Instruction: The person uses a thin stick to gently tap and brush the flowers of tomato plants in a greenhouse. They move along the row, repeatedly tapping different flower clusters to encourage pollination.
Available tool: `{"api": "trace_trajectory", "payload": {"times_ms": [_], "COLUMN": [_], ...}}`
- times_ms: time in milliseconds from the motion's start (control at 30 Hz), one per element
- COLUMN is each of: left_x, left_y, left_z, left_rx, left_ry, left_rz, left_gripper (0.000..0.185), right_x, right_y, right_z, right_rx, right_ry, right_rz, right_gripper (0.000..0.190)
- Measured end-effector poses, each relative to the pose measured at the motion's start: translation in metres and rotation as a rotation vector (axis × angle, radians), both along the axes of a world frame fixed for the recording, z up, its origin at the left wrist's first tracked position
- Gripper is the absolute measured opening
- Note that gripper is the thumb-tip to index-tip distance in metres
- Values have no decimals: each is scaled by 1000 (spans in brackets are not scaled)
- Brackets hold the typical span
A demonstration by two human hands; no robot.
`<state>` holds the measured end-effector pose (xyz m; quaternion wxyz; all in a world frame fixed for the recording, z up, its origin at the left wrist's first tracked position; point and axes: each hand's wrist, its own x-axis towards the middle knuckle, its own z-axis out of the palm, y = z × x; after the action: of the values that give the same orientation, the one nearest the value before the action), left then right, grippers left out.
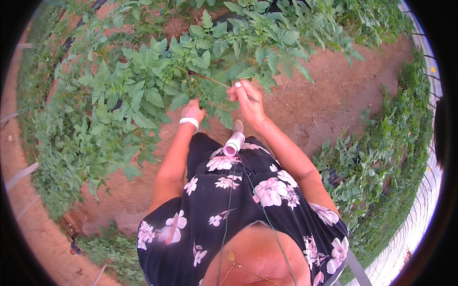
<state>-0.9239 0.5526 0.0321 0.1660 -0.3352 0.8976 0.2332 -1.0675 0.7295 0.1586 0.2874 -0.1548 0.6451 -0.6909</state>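
My right hand [248, 102] pinches a thin stick-like brush [214, 81] between thumb and fingers. Its dark tip reaches left into a leafy tomato plant [154, 71], close to a small cluster of pale yellow flowers [186, 82]. Just below that cluster is my left hand [193, 111], with a white band at the wrist. Leaves cover its fingertips, so whether it grips a stem cannot be made out. A small open-topped white bottle [234, 144], pinkish inside, hangs at my waist from a green cord [229, 203] around my neck.
Bare soil [336, 89] runs between this row and another row of plants [386, 171] at right. Beyond stands a ribbed translucent greenhouse wall [425, 193]. Pale poles [22, 176] and a green string [35, 107] are at left. A distant person [75, 246] appears lower left.
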Motion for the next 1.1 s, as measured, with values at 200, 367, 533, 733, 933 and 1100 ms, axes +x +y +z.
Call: {"api": "trace_trajectory", "payload": {"times_ms": [200, 367, 533, 733, 933, 1100], "left_x": [3, -40, -79, -58, -38, -34], "left_y": [-33, -105, -140, -152, -157, -161], "left_z": [60, 42, 6, -12, -43, -49], "left_rx": [-131, -98, 44, 170, 568, 812], "left_ry": [445, 730, 487, 255, 525, 559], "left_rz": [223, 360, 707, 630, 800, 878], "left_gripper": [41, 37, 53, 49, 46, 52], "right_x": [-3, 5, 15, 20, 18, 20], "right_y": [65, 116, 137, 137, 124, 111], "right_z": [20, 34, 56, 90, 104, 108], "right_rx": [-112, -68, -48, -42, -17, -41], "right_ry": [-106, -185, -135, -97, -80, -55], "right_rz": [-94, -270, -429, -479, -465, -446], "right_gripper": [25, 28, 30, 31, 30, 29]}}
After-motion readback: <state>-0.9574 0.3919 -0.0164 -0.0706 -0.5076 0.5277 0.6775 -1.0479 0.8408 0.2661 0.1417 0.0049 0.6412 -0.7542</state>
